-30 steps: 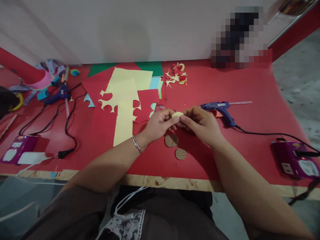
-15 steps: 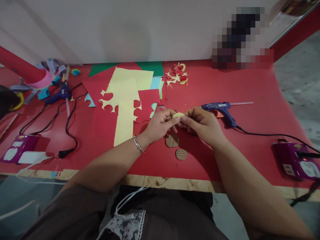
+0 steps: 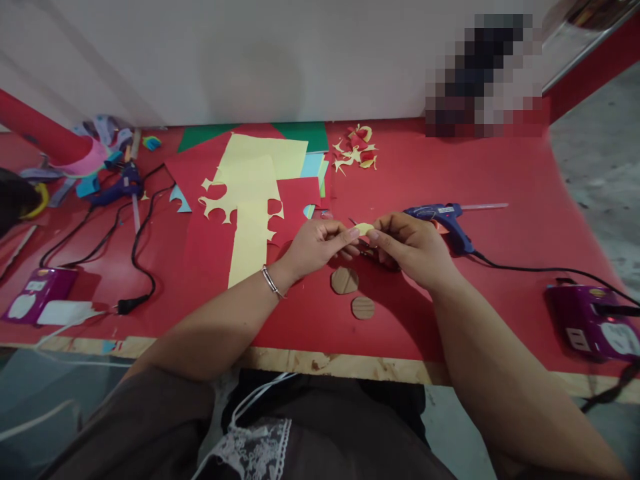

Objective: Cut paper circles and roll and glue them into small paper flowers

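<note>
Between the thumbs and fingers of both hands is a small yellow paper piece [image 3: 363, 229] with a rounded edge. My left hand [image 3: 320, 243] pinches its left end, and my right hand [image 3: 413, 250] pinches the right end. Under the right hand lies a dark, thin object, partly hidden, perhaps scissors. Two rounded cardboard pieces lie on the table below the hands: a larger cardboard piece [image 3: 345, 281] and a smaller cardboard disc [image 3: 363, 308]. Just beyond my right hand rests a blue glue gun [image 3: 443, 215] with a clear glue stick in its back.
Left of the hands are yellow paper sheets [image 3: 251, 227] with round cut-outs, over red and green sheets. Paper scraps [image 3: 357, 148] lie at the back. A second glue gun [image 3: 120, 187] is at left. Purple power boxes stand at left [image 3: 43, 293] and right [image 3: 595, 320], with trailing cords.
The yellow paper piece has shifted slightly right and is tilted differently in the fingers. My hands have moved a little apart, showing more of the dark object beneath them.
</note>
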`<state>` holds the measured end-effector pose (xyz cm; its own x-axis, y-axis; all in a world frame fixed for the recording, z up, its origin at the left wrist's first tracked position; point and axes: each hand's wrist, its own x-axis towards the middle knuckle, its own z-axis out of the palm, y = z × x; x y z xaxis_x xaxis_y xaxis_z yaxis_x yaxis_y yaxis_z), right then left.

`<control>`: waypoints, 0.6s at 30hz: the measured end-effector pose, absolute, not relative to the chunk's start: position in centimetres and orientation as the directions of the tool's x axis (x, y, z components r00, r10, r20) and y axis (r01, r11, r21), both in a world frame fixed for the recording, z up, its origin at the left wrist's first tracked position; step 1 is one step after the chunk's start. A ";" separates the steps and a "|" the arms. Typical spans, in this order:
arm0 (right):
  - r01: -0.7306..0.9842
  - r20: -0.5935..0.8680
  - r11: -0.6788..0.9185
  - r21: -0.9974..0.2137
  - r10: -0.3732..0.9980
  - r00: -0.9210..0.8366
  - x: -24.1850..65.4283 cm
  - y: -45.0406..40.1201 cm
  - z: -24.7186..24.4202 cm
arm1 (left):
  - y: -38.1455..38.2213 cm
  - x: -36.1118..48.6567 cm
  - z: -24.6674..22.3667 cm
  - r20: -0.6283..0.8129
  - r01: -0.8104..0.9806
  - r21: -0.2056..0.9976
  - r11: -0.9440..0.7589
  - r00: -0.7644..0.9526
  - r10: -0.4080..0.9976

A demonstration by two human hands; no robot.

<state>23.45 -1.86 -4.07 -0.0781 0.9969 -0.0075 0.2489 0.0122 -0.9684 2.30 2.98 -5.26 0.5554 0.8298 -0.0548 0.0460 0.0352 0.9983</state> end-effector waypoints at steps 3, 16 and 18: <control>0.294 -0.037 0.001 -0.956 0.991 -0.125 23.5 -1.8 -4.1 | 3.1 2.2 -5.0 0.123 0.159 0.962 -0.223 0.478 0.870; 0.598 0.281 0.263 -0.757 0.958 -0.066 23.3 -2.1 -4.8 | 3.4 2.4 -5.7 -0.096 -0.099 0.981 0.166 0.497 0.862; 0.657 0.395 0.360 -0.662 0.913 -0.102 23.1 -2.3 -4.7 | 3.4 2.5 -5.6 -0.160 -0.154 0.956 0.250 0.442 0.883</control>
